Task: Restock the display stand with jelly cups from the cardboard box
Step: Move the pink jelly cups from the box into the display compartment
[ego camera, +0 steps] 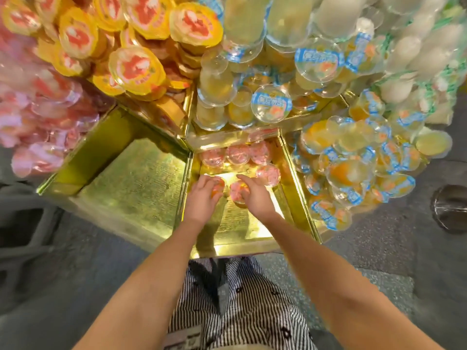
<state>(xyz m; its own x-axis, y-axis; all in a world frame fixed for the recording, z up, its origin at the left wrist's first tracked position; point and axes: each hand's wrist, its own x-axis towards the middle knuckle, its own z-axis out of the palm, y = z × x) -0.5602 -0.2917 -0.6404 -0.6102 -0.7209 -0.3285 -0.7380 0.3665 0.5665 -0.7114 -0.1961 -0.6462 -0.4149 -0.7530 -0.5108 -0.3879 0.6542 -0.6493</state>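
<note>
1. Gold-foil display stand (293,178), head view (the only one). Both hands are down in the front-middle compartment (235,223).
2. Left hand (202,198): fingers curled over an orange-tinted cup (219,186). Can't tell whether the cup is touching the floor or just above it.
3. Right hand (256,198): thumb and fingers wrapped on a pink cup (237,192), just beside the left hand's cup.
4. Progress: four pink jelly cups (237,154) are already set along the back and right side of this compartment, in a single layer. The floor toward the near rim is bare foil. My read is that this bay is only just started.
5. Left compartment (134,178) shows only gold floor, so it probably needs filling too.
6. Cardboard box is not in view, so remaining stock is unknown.
7. Around the stand:
   - yellow-lidded cups (136,69) heaped upper left
   - pink packs (38,109) far left
   - blue-labelled clear cups (271,107) behind
   - white cups (417,46) upper right
8. Obstruction: the right-hand heap (353,168) bulges over the compartment's right wall. A right forearm reaching in could knock it.
9. Grey crate (22,223) is on the floor at left, apart from the hands.
</note>
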